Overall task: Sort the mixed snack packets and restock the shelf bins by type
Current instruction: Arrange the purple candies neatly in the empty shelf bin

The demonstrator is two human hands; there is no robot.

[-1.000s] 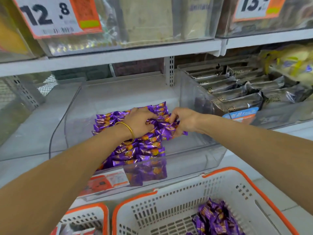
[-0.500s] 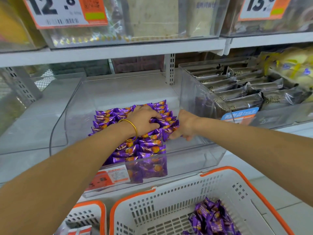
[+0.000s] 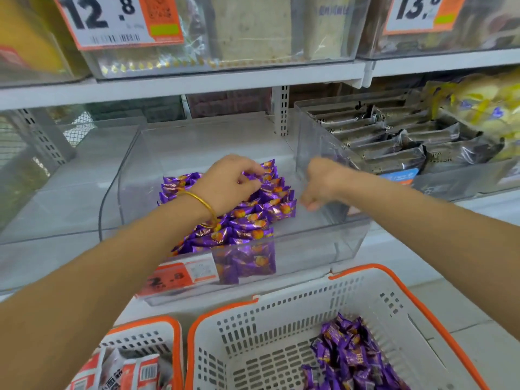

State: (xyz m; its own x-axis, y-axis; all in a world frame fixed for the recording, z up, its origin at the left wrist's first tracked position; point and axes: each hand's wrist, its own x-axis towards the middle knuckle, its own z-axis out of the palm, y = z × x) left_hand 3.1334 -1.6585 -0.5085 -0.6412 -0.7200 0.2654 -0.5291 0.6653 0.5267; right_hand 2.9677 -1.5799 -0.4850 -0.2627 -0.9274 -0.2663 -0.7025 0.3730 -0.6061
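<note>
At 5 o'clock, nearest, sits a white basket [image 3: 365,273] with an orange rim, and loose purple packets [image 3: 349,358] are heaped in its right corner. At 7 o'clock a second basket [image 3: 174,333] holds red-and-white packets [image 3: 132,372].

Towards 12 o'clock stands the clear bin [image 3: 309,257] on the shelf. The stacked purple packets [image 3: 253,220] lie in overlapping rows on its left half, and its right half is bare. The left hand [image 3: 229,182], wearing a gold bangle [image 3: 202,202], rests on the rear rows with its fingers curled onto the top packets, seemingly pinching an edge. The right hand [image 3: 320,181] hangs at 1 o'clock just beside the stack, apart from it, with its fingers loosely bent downward and nothing visible in them.

The step looks like squaring up the rows before more stock goes in. To do it well, the left hand should press flat rather than pinch, so the slippery foil does not fan out. The right hand can then push the stack's free edge leftward. New handfuls from the basket belong on the bare side, faces up and overlapped the same way.

Farther off, at 2 o'clock, the neighbouring bin holds dark silver packets [image 3: 394,153]. Above, at 11 o'clock, hangs a price tag [image 3: 118,21].
</note>
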